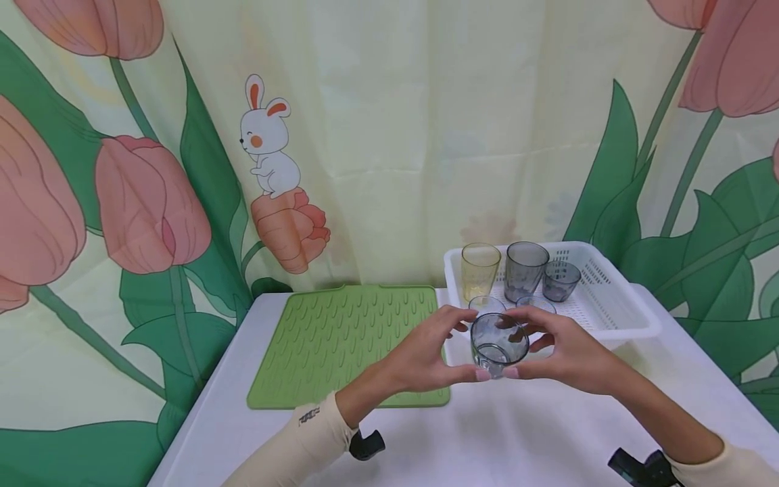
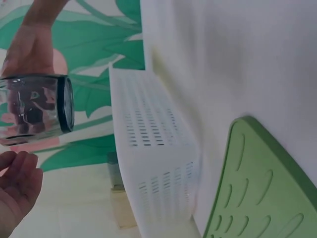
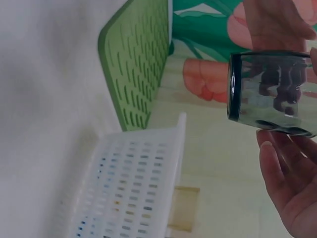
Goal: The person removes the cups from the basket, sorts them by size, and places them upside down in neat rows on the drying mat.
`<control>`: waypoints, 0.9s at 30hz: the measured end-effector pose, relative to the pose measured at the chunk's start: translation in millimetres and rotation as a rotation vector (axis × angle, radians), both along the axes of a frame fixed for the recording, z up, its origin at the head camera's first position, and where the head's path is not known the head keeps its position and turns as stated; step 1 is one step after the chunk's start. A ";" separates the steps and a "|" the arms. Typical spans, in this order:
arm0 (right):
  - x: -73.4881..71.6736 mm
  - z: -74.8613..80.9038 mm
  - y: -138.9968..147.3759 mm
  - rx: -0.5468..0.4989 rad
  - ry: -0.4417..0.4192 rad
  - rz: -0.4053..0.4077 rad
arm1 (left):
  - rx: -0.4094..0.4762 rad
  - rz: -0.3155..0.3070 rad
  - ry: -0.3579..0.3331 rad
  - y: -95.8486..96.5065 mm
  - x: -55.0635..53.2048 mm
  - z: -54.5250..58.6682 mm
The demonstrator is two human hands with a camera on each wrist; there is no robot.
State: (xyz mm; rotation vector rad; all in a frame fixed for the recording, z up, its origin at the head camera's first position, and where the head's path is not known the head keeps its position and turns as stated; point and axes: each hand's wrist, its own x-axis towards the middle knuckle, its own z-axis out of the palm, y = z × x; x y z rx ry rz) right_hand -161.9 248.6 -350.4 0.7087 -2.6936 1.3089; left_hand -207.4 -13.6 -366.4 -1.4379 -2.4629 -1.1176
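Toward four o'clock, left hand [image 1: 426,350] and right hand [image 1: 566,352] pinch a glass [image 1: 494,337] aloft, seemingly a carrying step; the next move likely needs even pressure.

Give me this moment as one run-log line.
left hand + right hand: hold smoky-gray glass | white basket: amber tumbler, gray tumbler inside | green mat: left of basket

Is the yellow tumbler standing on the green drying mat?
No, the yellow tumbler stands in the white perforated basket, beside a gray tumbler.
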 end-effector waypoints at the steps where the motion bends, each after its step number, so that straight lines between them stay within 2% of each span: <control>1: -0.2 -1.1 -1.7 -0.007 -0.004 0.008 | -0.001 -0.002 0.000 -0.1 0.2 0.1; 16: -3.6 -10.3 -12.0 -0.066 -0.052 0.093 | -0.021 0.002 0.006 -2.9 1.9 -1.2; 23: -5.2 -17.4 -13.6 -0.116 -0.077 0.127 | -0.003 0.005 -0.051 -6.2 4.3 -0.8; 27: -6.7 -23.4 -14.0 -0.170 -0.079 0.187 | -0.003 0.023 -0.065 -8.7 7.0 1.7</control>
